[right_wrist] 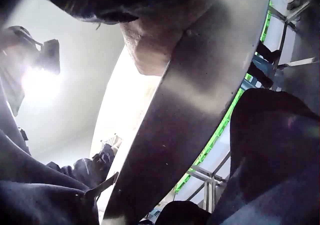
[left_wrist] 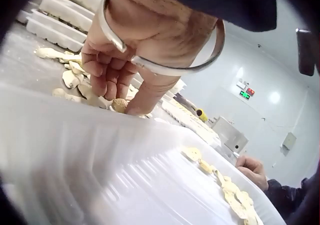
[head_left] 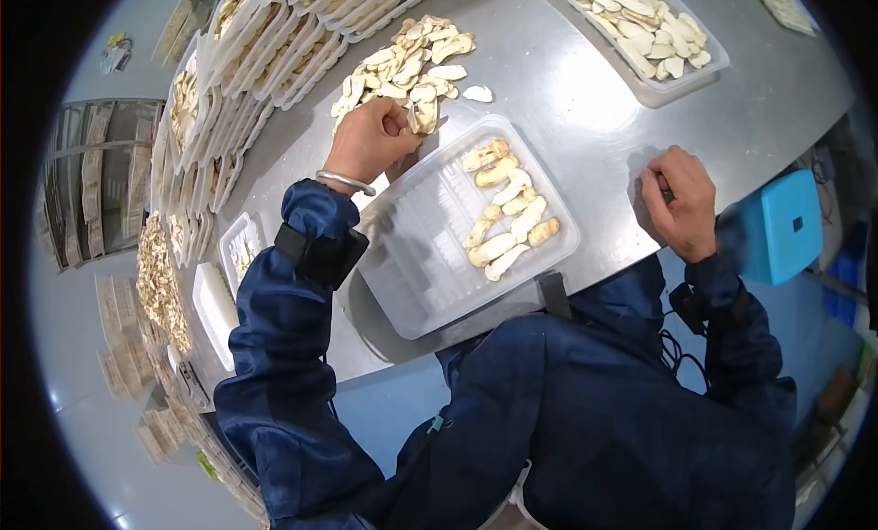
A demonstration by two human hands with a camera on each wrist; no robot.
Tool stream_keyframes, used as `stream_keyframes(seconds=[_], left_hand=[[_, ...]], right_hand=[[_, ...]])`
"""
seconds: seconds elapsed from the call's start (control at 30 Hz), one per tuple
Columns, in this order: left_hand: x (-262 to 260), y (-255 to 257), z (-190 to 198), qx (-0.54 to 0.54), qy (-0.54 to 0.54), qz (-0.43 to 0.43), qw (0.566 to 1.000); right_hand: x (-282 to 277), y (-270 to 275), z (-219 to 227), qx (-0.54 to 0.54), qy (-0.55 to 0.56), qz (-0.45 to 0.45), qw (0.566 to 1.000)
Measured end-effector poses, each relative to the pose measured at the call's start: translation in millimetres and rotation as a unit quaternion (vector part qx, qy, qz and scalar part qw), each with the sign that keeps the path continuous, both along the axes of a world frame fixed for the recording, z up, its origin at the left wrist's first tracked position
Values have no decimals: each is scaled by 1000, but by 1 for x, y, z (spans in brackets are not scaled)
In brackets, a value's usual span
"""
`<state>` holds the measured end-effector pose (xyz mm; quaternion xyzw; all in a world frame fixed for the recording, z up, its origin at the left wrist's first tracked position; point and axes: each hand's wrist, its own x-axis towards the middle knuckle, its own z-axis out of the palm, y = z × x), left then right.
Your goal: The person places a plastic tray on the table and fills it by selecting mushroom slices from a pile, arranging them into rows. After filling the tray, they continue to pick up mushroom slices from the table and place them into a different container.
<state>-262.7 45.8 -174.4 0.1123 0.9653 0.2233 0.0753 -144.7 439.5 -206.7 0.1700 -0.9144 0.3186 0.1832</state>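
Note:
At the near edge of a heap of pale mushroom slices (head_left: 402, 65), my left hand (head_left: 370, 140) pinches a mushroom slice (left_wrist: 119, 105) with a brownish end between thumb and fingers. A metal bangle (head_left: 346, 180) circles that wrist. Just beside this hand lies a clear ribbed plastic tray (head_left: 416, 265), its right part carrying rows of sliced mushrooms (head_left: 529, 217). My right hand (head_left: 681, 203) rests on the steel table to the right of the tray, fingers loosely curled around nothing. In the right wrist view its fingers are mostly hidden.
Stacked trays of slices (head_left: 265, 50) rise at the back left. Another filled tray (head_left: 640, 32) sits at the back right. A white tray (head_left: 213, 315) stands at the left edge of the steel table (head_left: 540, 82). Beyond the right edge is a blue stool (head_left: 788, 226).

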Motion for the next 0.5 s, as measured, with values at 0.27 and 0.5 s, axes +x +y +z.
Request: stream_keyframes(seconds=[0.27, 0.5], left_hand=[[34, -6, 79, -3, -13, 16, 1000], [97, 42, 48, 72, -70, -49, 994]], right_hand=[[0, -1, -2, -9, -2, -5, 1000], [1, 1, -5, 7, 0, -1, 1000]])
